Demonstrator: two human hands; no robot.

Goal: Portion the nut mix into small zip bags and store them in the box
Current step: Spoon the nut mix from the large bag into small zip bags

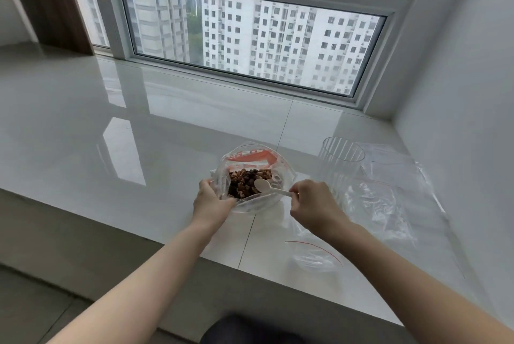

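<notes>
Up close, red print on the large bag (251,157) of nut mix (247,181) is unreadable; left hand (212,200) grips its rim, right hand (311,202) pinches a spoon (268,188); clear box (340,161) and small zip bags (389,199) lie right

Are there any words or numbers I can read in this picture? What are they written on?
None can be read.
The big clear plastic bag of nut mix has an orange-red printed band with pale marks on it, too blurred and bent to read.
The small clear zip bags with red seal lines, the clear ribbed plastic box and the white plastic spoon show no writing.
</notes>
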